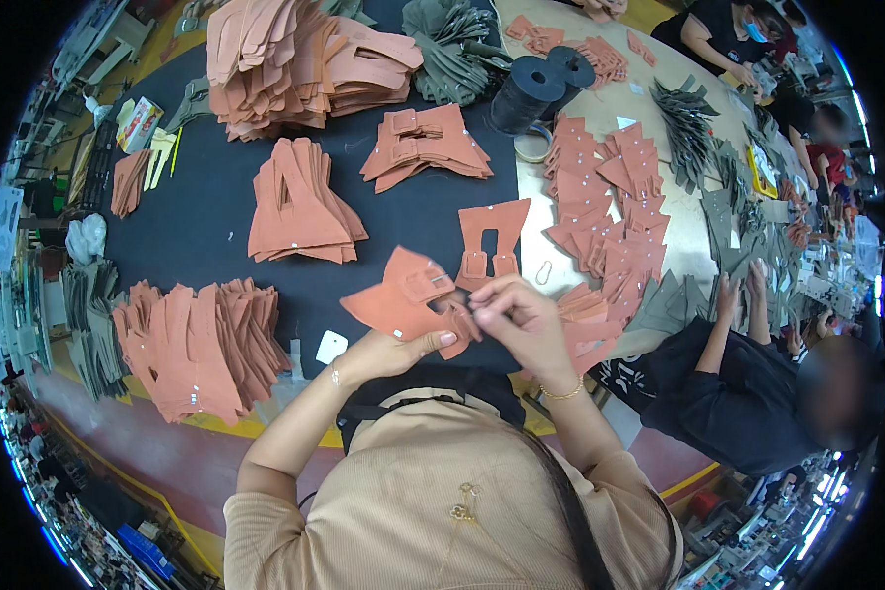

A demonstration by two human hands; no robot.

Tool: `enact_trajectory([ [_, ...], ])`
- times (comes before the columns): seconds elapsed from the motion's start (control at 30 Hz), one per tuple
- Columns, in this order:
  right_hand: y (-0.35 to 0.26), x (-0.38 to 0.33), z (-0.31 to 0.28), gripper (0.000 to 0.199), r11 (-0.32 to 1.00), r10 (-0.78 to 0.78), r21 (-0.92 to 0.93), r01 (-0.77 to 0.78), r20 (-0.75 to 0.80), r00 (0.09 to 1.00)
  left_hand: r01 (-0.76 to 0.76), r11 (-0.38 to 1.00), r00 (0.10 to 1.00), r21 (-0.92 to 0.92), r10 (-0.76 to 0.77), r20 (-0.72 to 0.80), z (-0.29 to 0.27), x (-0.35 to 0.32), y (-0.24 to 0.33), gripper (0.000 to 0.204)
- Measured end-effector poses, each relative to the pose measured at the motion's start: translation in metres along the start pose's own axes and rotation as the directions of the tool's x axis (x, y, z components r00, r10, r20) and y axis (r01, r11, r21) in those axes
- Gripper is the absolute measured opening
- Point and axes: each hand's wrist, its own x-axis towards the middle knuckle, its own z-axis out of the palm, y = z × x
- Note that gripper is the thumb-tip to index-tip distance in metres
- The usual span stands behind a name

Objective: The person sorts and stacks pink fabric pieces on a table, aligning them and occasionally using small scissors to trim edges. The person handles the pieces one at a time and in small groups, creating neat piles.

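Working over a dark desk, we hold one terracotta cut piece just above its near edge. At far left, a fanned pile of the same leather-like pieces lies beside a grey stack. Further in, a smaller stack sits in the middle of the mat, and a big heap crowds the far edge.

Our left hand grips the piece from below, thumb and fingers closed on its lower edge. The piece is tilted, its buckle strap facing up. A small white tag lies on the mat just left of that hand.

Our right hand meets the piece at its right end, fingertips pinched together there; what they pinch is too small to tell. Just beyond the hands, a single flat piece with a cutout lies on the desk. Behind it sits another pile, then black spools.

To the right, many small cutouts spread over the pale part of the desk. Past them lie grey-green pieces. At far right, a co-worker in black reaches both arms onto the desk.
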Motion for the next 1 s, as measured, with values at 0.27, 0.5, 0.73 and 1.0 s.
enact_trajectory([
  [0.27,0.035,0.027,-0.031,0.012,0.978,0.060,-0.194,-0.075,-0.080,0.995,0.626,0.760,0.764,0.174,-0.643,0.060,-0.043,-0.007,-0.092,0.039],
  [0.5,0.127,0.069,0.003,0.012,0.384,-0.065,-0.897,0.218,0.210,0.976,0.445,0.686,0.893,0.575,-0.392,-0.222,-0.057,0.007,-0.117,0.025],
  [0.73,0.178,0.106,0.054,0.039,0.318,0.139,-0.948,-0.006,0.040,0.990,0.330,0.343,0.932,0.879,0.026,-0.360,-0.038,0.086,-0.139,0.041],
  [1.0,0.178,0.101,0.038,0.030,0.367,0.260,-0.927,0.083,0.187,0.947,0.330,0.672,0.944,0.663,-0.239,-0.228,-0.060,0.079,-0.144,0.029],
])
